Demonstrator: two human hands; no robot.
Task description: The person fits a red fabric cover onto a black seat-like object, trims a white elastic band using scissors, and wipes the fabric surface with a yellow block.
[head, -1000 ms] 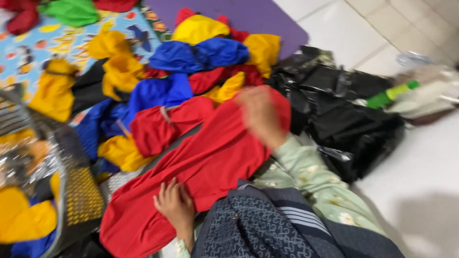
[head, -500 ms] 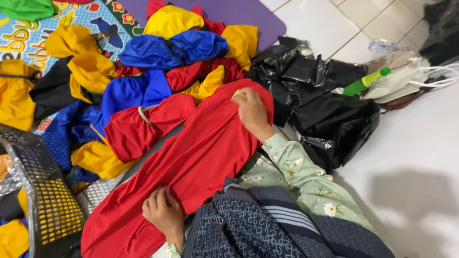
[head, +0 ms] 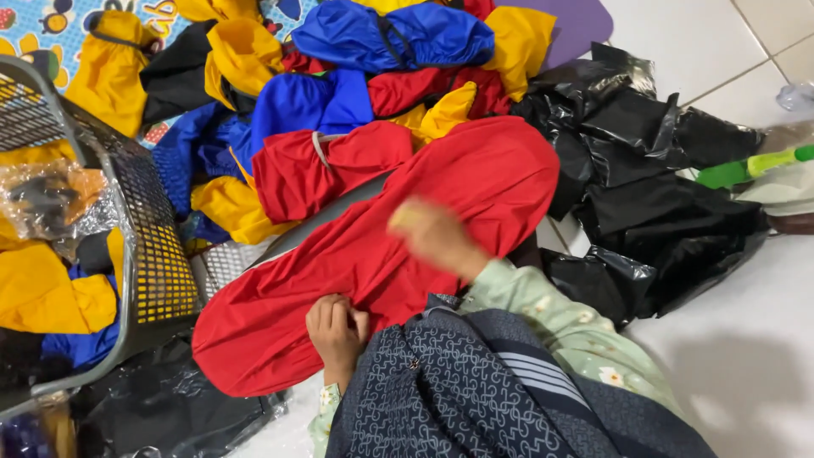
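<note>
fingers (head: 339, 315) of the left hand (head: 337, 332) curl tight, pinching the near edge of the red cloth (head: 390, 254), which lies spread across the lap beside the grey basket (head: 144, 246). right hand (head: 428, 233) rests blurred on the cloth; its grip cannot be told.

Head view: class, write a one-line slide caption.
Both hands, left hand and right hand, on a red cloth beside a basket.
</note>
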